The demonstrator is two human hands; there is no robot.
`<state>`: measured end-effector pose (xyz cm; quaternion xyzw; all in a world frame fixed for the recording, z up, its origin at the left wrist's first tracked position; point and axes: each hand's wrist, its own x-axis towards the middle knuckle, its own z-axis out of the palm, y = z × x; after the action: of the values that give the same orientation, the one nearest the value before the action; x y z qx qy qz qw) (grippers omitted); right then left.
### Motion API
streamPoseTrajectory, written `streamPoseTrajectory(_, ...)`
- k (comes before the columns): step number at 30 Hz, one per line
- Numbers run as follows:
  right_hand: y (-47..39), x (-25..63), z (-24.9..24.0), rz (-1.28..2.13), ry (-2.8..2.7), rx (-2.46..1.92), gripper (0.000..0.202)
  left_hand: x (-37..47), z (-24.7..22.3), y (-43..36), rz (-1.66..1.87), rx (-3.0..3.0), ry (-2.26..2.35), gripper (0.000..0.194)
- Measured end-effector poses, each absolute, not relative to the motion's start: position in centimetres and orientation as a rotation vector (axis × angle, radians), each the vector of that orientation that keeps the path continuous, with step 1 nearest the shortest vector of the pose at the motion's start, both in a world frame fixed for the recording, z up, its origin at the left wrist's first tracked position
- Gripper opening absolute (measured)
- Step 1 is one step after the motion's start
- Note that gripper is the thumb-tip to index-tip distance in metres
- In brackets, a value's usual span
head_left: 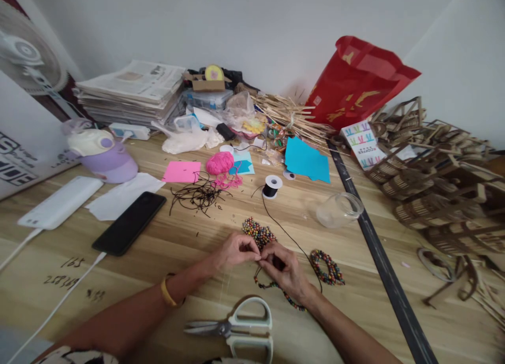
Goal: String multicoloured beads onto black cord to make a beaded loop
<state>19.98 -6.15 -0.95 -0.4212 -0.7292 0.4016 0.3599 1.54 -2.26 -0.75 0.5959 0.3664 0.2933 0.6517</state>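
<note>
Head view: we find the beaded strand [291,301] at the near side of the hands, curving over the wooden table [213,306] below the right palm, one end rising toward the fingertips. The left hand [236,250] and right hand [286,269] meet there — thumb and forefinger of each pinched together, tips touching or nearly so; what lies between them is too small for us to tell. Just behind the fingers we note a heap of multicoloured beads [256,232]; right of the right hand, a coil of strung beads [326,269]. Black cord [284,230] runs from a white-flanged spool [272,186] down past the right wrist. Scissors [225,329] lie nearest us, blades pointing left. Farther out: a clear jar [338,210] on its side, a tangle of dark cord pieces [199,193], a pink yarn ball [220,162] and — far right — stacked woven baskets [418,211].
</note>
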Motion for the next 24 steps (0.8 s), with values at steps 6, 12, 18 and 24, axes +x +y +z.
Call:
streamPoseTrajectory(6, -6.2, 20.2, -0.6, 0.992, -1.984, -1.048, 0.004, 1.5, -0.3, -2.4, 0.742, 1.366, 0.865, 0.017)
streamPoseTrajectory(12, -6.1, 20.2, 0.1, 1.029, -2.027, -0.957, 0.023, 1.2, 0.1, -2.4, 0.790, 1.394, 0.904, 0.016)
streamPoseTrajectory(18, -6.3, 20.3, 0.0, 1.070, -1.985, -1.027, 0.024, 1.1, 0.1, -2.3, 0.792, 1.348, 0.868, 0.016)
streamPoseTrajectory(24, -6.4, 20.2, -0.6, 1.164, -1.754, -1.169, 0.016, 1.1, -0.2, -2.4, 0.772, 1.373, 0.861, 0.018)
